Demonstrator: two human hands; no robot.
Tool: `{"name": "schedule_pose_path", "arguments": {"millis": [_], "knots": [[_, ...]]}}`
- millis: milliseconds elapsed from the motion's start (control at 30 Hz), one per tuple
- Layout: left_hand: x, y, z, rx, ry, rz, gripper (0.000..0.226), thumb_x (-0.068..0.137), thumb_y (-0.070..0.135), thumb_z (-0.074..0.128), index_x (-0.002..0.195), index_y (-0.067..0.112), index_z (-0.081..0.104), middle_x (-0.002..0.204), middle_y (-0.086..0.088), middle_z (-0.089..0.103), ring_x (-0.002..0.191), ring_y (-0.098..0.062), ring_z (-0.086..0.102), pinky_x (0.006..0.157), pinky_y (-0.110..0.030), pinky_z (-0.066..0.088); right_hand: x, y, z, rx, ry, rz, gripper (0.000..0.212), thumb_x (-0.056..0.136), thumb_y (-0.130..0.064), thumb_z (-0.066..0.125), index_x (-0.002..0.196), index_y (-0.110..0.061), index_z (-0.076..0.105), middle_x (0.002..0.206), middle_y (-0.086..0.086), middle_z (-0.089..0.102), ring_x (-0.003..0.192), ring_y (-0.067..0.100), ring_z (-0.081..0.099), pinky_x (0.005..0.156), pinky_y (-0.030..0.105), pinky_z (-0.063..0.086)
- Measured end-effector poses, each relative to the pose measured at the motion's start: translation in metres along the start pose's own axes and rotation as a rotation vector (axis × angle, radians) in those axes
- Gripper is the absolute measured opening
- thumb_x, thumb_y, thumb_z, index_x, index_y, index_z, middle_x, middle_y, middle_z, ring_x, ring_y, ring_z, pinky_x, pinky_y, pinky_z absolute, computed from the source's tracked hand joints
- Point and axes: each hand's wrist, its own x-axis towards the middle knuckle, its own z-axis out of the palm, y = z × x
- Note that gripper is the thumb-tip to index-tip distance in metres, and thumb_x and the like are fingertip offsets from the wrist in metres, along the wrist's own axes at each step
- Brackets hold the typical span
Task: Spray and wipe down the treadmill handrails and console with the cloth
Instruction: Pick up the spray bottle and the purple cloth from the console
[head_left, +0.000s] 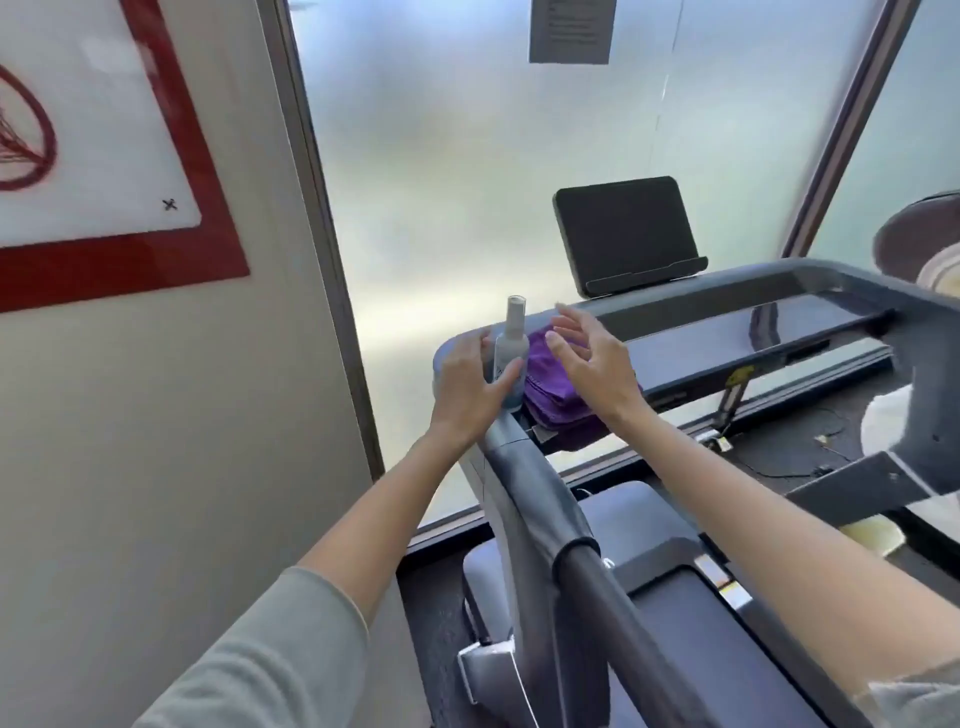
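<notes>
A small clear spray bottle (511, 353) with a capped top stands upright on the left corner of the treadmill console (691, 332). My left hand (467, 387) wraps around its lower body, thumb in front. A folded purple cloth (553, 395) lies right beside the bottle on the console. My right hand (592, 358) hovers just above the cloth with fingers spread and holds nothing. The grey left handrail (550, 512) runs from the console corner down toward me. A dark tablet-like screen (626, 234) stands on a holder behind the console.
A wall with a red-framed sign (104, 156) is close on the left. Frosted glass (467, 156) fills the space behind the treadmill. The treadmill's right handrail (935, 364) and belt deck (691, 613) lie to the right and below.
</notes>
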Motion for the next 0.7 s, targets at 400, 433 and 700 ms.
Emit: {"name": "schedule_pose_path", "arguments": {"millis": [400, 433, 700], "knots": [[0.047, -0.019, 0.007, -0.320, -0.124, -0.042, 0.024, 0.091, 0.025, 0.067, 0.098, 0.003, 0.061, 0.093, -0.006, 0.070, 0.084, -0.019, 0.069, 0.074, -0.023, 0.054, 0.038, 0.013, 0.037, 0.597, -0.064, 0.135, 0.024, 0.104, -0.014, 0.051, 0.125, -0.014, 0.062, 0.119, 0.007, 0.073, 0.110, 0.017, 0.069, 0.091, 0.026, 0.056], [0.048, -0.020, 0.007, -0.353, -0.139, -0.047, 0.024, 0.090, 0.024, 0.068, 0.098, 0.002, 0.062, 0.091, -0.006, 0.070, 0.083, -0.019, 0.070, 0.073, -0.025, 0.055, 0.039, 0.015, 0.038, 0.617, -0.067, 0.130, 0.023, 0.104, -0.014, 0.050, 0.123, -0.015, 0.063, 0.114, 0.003, 0.075, 0.107, 0.016, 0.071, 0.088, 0.025, 0.056], [0.048, -0.024, 0.007, -0.492, -0.131, -0.050, 0.021, 0.089, 0.014, 0.069, 0.098, -0.005, 0.063, 0.091, -0.020, 0.070, 0.081, -0.026, 0.072, 0.071, -0.032, 0.057, 0.040, 0.011, 0.052, 0.848, -0.118, 0.181, 0.028, 0.090, -0.031, 0.053, 0.111, -0.015, 0.061, 0.094, -0.007, 0.066, 0.083, 0.008, 0.069, 0.075, 0.022, 0.058]]}}
